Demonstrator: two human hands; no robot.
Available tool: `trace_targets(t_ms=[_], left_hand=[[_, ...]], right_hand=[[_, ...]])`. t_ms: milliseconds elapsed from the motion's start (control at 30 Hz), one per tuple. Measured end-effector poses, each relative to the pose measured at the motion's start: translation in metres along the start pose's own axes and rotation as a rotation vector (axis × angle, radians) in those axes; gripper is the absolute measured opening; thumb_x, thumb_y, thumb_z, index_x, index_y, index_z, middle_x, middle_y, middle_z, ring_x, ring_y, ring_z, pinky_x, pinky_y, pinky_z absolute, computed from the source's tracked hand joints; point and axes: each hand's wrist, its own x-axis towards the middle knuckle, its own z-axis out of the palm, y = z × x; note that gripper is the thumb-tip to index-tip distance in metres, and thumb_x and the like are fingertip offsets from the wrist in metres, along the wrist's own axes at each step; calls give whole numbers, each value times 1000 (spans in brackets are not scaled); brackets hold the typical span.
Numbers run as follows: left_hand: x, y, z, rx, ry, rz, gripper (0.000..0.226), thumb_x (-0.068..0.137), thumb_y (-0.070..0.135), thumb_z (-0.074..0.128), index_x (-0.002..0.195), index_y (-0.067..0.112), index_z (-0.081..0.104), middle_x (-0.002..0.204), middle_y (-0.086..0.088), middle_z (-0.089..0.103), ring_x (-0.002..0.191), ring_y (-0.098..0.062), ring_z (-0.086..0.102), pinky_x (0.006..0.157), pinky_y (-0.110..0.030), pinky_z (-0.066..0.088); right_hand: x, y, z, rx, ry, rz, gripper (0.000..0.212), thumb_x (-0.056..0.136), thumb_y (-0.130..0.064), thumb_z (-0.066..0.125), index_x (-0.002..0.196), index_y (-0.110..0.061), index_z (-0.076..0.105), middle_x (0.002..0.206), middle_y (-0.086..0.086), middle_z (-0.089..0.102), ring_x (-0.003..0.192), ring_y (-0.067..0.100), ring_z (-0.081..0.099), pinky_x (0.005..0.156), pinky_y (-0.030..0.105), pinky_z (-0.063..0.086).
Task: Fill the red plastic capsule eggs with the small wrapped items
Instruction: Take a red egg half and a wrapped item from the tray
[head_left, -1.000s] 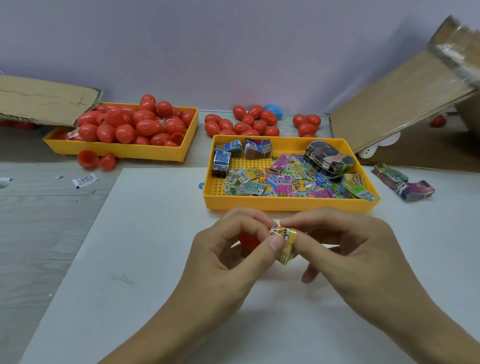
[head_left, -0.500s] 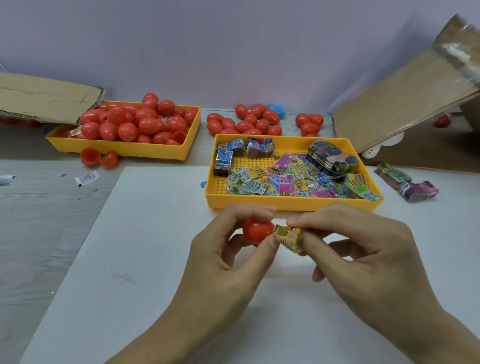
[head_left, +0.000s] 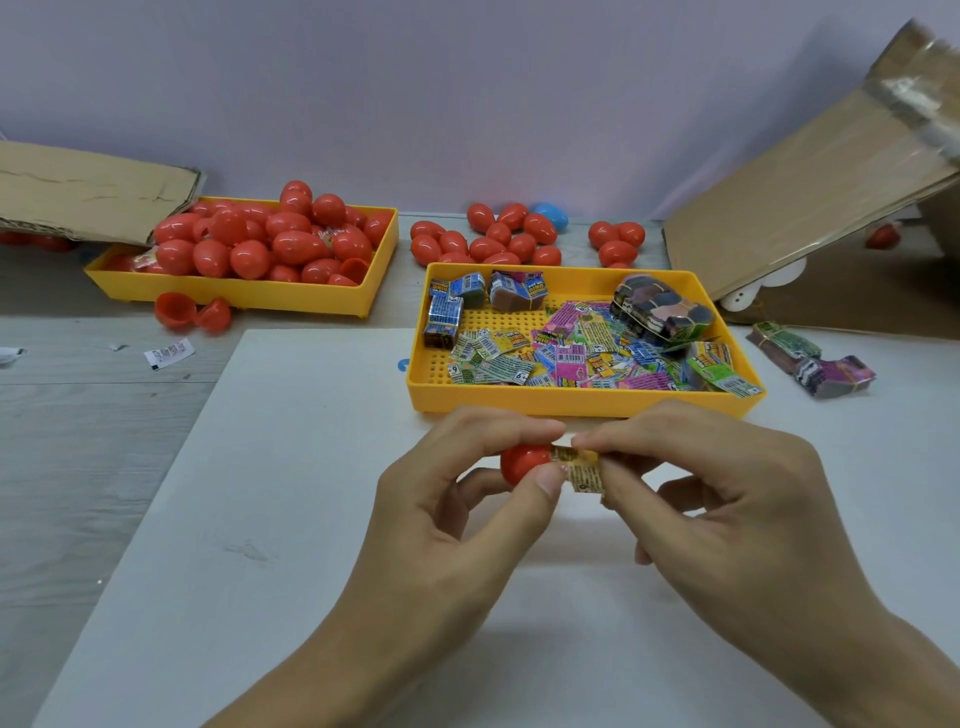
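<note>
Print on the small folded yellow wrapped packet (head_left: 583, 467) is too blurry to read. Right hand (head_left: 727, 499) pinches it against the red plastic egg half (head_left: 523, 461), which the left hand (head_left: 457, 514) has in a fingertip grip above the white tabletop (head_left: 291, 519).

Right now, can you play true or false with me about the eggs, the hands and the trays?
1. The left hand holds a red egg half. True.
2. The right hand pinches a wrapped item. True.
3. The blue egg lies in the left tray. False: it lies on the table behind the right tray.
4. The right tray holds only red eggs. False: it holds wrapped items.
</note>
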Motion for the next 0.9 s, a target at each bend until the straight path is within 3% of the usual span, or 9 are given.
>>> trace_targets(t_ms=[100,233,333,433,533,667,800,900], left_hand=[[1,0,1,-10,13,5,22,85,21,69,106,21,76,103,0,68,98,-20,67,78,-25,56],[1,-1,1,-49,25,-26,27,83,22,70,109,20,77,104,-3,68,99,-20,68,79,-24,55],[2,0,0,-87,17,-63,33,82,23,70,115,21,75,104,-3,68,95,-21,69,78,-23,55],[3,1,0,-113,12,-81,34,85,14,70,117,26,73,103,-2,69,88,-20,70,76,-19,54],[3,2,-1,-118,2,-81,35,84,22,66,119,25,72,104,-4,68,86,-19,70,76,-19,54],[3,1,-2,-132,4,-102,36,83,27,63,118,27,74,103,-4,68,87,-20,70,77,-20,54],[3,0,-2,-139,-3,-110,36,84,28,63,118,25,74,102,-4,67,88,-22,71,77,-22,55],[3,0,-2,-144,-5,-112,36,84,28,63,117,25,74,102,-4,67,89,-21,70,77,-22,54]], right_hand=[[0,-2,-1,-7,-2,-17,16,82,-8,68,91,-17,78,76,-6,68,67,13,63,40,27,47],[0,-5,-2,1,7,14,14,80,-9,72,88,-19,79,74,-9,68,67,14,65,38,29,46],[2,-6,-2,116,-16,192,12,77,-17,73,79,-28,77,68,-11,67,62,13,66,37,31,47],[4,-3,-5,301,-37,343,10,74,-16,81,74,-25,77,60,-4,67,43,8,59,34,20,41],[6,-5,-5,303,-68,346,12,75,-12,75,73,-24,77,57,-4,66,40,6,56,33,19,41],[7,-6,-6,348,-99,357,10,73,-24,85,76,-27,76,56,-2,66,36,7,55,34,18,39],[7,-4,-7,300,-101,314,13,76,-15,82,77,-26,77,56,-6,65,39,6,55,36,14,39],[7,-8,-7,387,-126,334,8,72,-26,85,76,-27,77,57,-4,66,40,7,55,35,16,39]])
